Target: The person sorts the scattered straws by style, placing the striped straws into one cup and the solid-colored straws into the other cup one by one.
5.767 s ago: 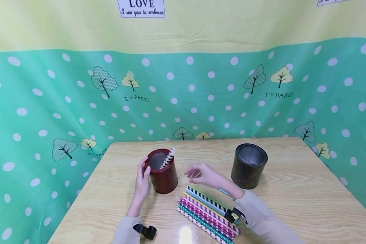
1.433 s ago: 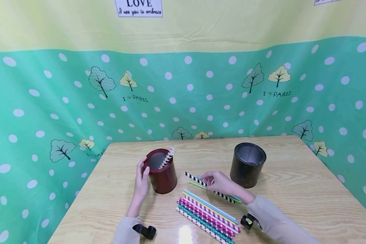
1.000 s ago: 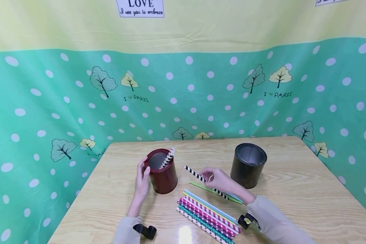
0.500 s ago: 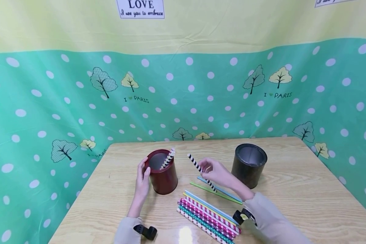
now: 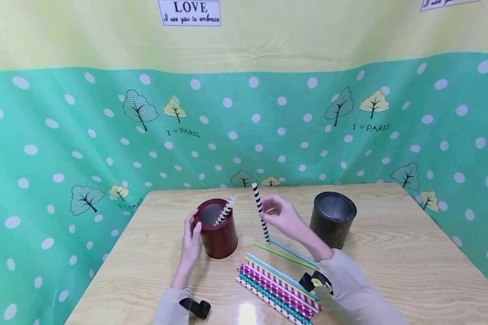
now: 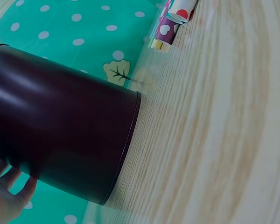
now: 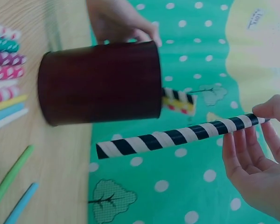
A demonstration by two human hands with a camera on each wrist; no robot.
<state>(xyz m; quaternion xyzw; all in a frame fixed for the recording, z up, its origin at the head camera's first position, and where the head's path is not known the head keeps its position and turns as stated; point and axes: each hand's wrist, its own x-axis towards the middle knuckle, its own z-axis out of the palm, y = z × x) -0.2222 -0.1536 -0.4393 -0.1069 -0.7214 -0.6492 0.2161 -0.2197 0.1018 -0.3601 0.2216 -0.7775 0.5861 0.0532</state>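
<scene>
My right hand [image 5: 280, 216] pinches a black-and-white striped paper straw [image 5: 258, 205] between thumb and fingers, above the table. In the right wrist view the straw [image 7: 172, 136] reaches away from the right hand [image 7: 256, 163], its lower end free. My left hand [image 5: 190, 239] holds the left side of a dark red can [image 5: 219, 239] near its rim. The can stands upright, with a few patterned straws [image 5: 224, 212] leaning out on its right. The left wrist view shows left-hand fingertips [image 6: 23, 186] against the can's wall [image 6: 65, 121].
A green straw [image 5: 284, 256] and a blue straw [image 5: 293, 251] lie below the right hand. Nearer, a row of several patterned straws [image 5: 276, 289] lies slantwise. A black can [image 5: 332, 225] stands to the right. A dotted curtain [image 5: 244, 135] rises behind the wooden table [image 5: 398, 253].
My right hand has picked up the striped straw from the table, raised it and turned it nearly upright. The green and blue straws stay lying there. The left hand keeps its place at the can.
</scene>
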